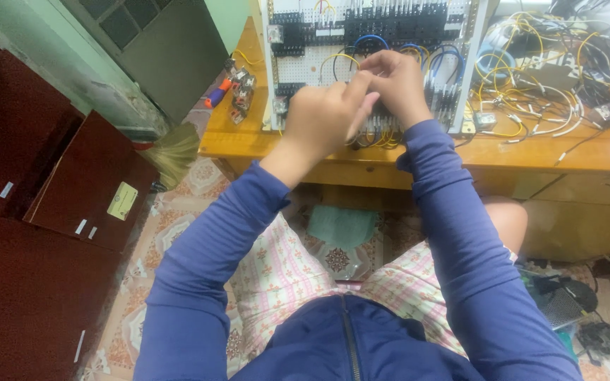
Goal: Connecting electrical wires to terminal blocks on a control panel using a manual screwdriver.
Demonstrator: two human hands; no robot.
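At upper centre, the left hand [323,116] and right hand [393,81] meet before the white wiring panel [379,53] on the desk [531,152], fingers pinched together, though whatever they grasp is hidden.

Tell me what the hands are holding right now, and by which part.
It cannot be told: the left hand and right hand meet in front of the white wiring panel, fingers pinched together, hiding whatever lies between them.

Wire loops [383,137] and relay blocks [390,25] crowd the panel [305,67]; tangled cables [538,99] fill the bench's right, bare wood [248,137] lies left
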